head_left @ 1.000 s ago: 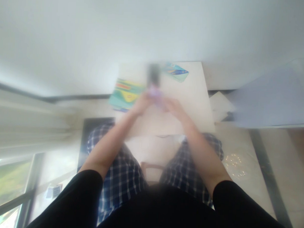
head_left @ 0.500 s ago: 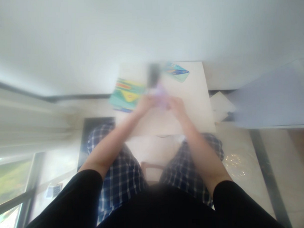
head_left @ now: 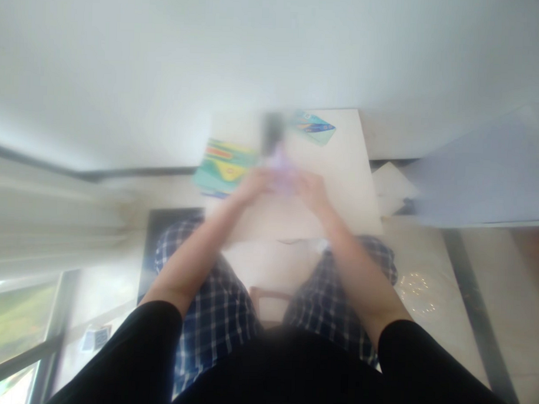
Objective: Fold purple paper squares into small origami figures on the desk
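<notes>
Between my two hands, over the white table (head_left: pixel 348 163), is a light purple piece (head_left: pixel 283 170) that looks like folded paper; the picture is blurred there. My left hand (head_left: pixel 258 183) grips its left side, with fingers closed. On the opposite side, my right hand (head_left: pixel 310 187) is closed on it too. A dark upright object (head_left: pixel 272 133) stands just beyond the purple piece, too smeared to name. Close to my left hand lies a green and yellow packet or booklet (head_left: pixel 226 168). Farther back on the right is a blue-green flat packet (head_left: pixel 315 127).
A white wall (head_left: pixel 275 49) rises behind the table. To the right stands a pale grey panel or box (head_left: pixel 487 174), with a white square piece (head_left: pixel 391 185) beside it. My knees in checked trousers (head_left: pixel 217 306) flank the table's near edge.
My right hand has shifted slightly left, nearer my left hand, and the purple piece looks a little narrower. The packets and the dark object have stayed in place.
</notes>
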Demonstrator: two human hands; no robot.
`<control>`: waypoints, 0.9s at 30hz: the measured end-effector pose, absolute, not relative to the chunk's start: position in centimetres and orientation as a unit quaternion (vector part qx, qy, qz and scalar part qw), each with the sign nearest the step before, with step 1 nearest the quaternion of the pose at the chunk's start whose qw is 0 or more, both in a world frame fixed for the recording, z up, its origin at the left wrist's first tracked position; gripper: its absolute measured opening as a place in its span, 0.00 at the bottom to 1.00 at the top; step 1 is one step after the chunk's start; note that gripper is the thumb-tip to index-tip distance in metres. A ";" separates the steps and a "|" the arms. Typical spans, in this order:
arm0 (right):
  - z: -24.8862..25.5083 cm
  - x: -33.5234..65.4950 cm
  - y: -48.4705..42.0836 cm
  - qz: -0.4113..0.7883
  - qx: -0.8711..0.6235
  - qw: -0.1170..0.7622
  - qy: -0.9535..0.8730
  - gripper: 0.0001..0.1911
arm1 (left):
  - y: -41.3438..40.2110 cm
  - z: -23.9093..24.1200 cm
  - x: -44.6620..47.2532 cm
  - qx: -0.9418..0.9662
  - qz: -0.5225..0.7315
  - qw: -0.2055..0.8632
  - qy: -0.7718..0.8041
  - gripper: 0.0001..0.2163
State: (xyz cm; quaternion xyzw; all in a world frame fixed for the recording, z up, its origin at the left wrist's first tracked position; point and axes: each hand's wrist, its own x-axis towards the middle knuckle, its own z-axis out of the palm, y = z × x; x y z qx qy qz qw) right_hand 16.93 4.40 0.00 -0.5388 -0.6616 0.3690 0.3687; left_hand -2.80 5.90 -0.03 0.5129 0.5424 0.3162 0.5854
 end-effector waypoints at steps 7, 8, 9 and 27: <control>0.1 16.7 4.2 0.423 -0.539 0.336 -0.646 0.24 | 5.7 0.7 -2.5 0.537 0.331 0.539 0.558 0.19; 0.2 16.7 4.2 0.435 -0.537 0.324 -0.646 0.22 | 5.7 1.0 -2.4 0.542 0.327 0.528 0.566 0.17; 0.3 16.7 4.2 0.441 -0.534 0.313 -0.650 0.20 | 5.6 1.2 -2.2 0.544 0.324 0.519 0.574 0.16; 1.1 17.3 4.7 0.554 -0.496 0.311 -0.592 0.15 | 5.8 0.9 -2.2 0.528 0.377 0.519 0.556 0.21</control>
